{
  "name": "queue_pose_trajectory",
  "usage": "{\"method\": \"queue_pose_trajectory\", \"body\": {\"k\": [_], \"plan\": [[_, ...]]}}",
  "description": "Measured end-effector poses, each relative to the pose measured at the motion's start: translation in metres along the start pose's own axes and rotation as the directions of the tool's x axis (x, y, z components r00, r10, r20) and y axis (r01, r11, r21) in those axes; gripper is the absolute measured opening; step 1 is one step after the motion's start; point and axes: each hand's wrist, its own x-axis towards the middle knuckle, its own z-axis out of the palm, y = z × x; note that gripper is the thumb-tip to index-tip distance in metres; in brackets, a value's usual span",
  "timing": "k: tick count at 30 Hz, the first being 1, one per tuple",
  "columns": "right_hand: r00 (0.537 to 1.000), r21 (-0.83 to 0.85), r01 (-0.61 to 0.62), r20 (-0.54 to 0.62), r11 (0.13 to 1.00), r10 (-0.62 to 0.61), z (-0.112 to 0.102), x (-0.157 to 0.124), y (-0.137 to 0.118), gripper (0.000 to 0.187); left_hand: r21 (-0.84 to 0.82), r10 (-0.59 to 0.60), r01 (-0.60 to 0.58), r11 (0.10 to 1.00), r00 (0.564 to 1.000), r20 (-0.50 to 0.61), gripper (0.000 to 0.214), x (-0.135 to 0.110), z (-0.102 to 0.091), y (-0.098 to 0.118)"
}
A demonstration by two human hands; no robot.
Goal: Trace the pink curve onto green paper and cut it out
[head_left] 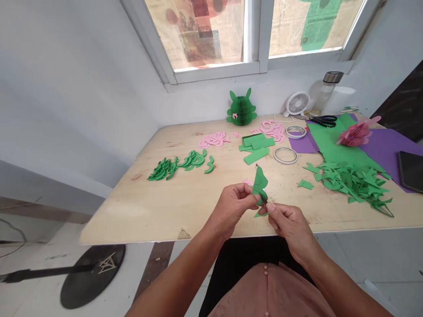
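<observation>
Between both hands is a green paper cutout [259,177] with a wavy edge and a curved line on it. My left hand [236,203] is closed, pinching the cutout between thumb and fingers. My right hand [288,219] is closed at its lower end, thumb against fingers, by a slim dark thing [263,197] that I cannot make out. A small dark tip shows above the cutout. Beneath the hands lies a bit of green paper [260,214], and some pink paper [247,182] is partly hidden behind my left hand.
Green curved cutouts [163,169] lie left; pink cutouts [214,139] and green strips [257,143] are further back. A green paper figure [242,110] stands by the wall. To the right are tape rolls [285,155], green scraps [353,182], black-handled scissors [325,120], a fan [297,104] and a phone [411,171].
</observation>
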Motion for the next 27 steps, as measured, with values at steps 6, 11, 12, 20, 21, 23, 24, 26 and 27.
{"method": "queue_pose_trajectory", "body": {"k": [6,11,12,20,21,23,24,26,27], "plan": [[1.0,-0.02,0.011,-0.006,1.0,-0.011,0.0003,0.0006,0.001,0.047,0.005,-0.016,0.016,1.0,1.0,0.005,0.021,0.0009,-0.0012,0.0003],[1.0,-0.023,-0.005,0.007,1.0,0.005,-0.0001,0.0009,-0.0005,0.048,0.017,-0.039,0.039,0.999,0.999,0.03,0.022,0.0034,-0.0032,0.0019],[1.0,-0.027,-0.004,0.008,1.0,0.004,-0.0004,0.0011,-0.0008,0.048,0.025,-0.04,0.039,0.999,0.999,0.035,0.022,0.0039,-0.0036,0.0025],[1.0,-0.059,0.009,0.011,0.998,-0.009,-0.0027,0.0024,-0.0013,0.048,0.058,-0.036,0.032,0.998,0.997,0.071,0.019,0.0051,-0.0049,0.006],[1.0,-0.062,0.011,0.009,0.998,-0.011,-0.0027,0.0025,-0.0013,0.048,0.057,-0.036,0.032,0.998,0.997,0.074,0.019,0.0053,-0.005,0.0059],[1.0,-0.066,0.017,0.007,0.998,-0.016,-0.0027,0.0026,-0.0015,0.048,0.055,-0.037,0.032,0.998,0.996,0.078,0.019,0.0058,-0.0052,0.0056],[1.0,-0.065,0.018,0.007,0.998,-0.018,-0.0026,0.0026,-0.0016,0.047,0.055,-0.037,0.033,0.998,0.996,0.079,0.019,0.0061,-0.0054,0.0054],[1.0,-0.061,0.017,0.006,0.998,-0.016,-0.0022,0.0026,-0.0019,0.047,0.053,-0.039,0.035,0.998,0.996,0.083,0.019,0.0066,-0.0056,0.0051],[1.0,-0.059,0.016,0.004,0.998,-0.016,-0.002,0.0026,-0.002,0.047,0.052,-0.04,0.035,0.998,0.996,0.086,0.019,0.0068,-0.0057,0.0051]]}}
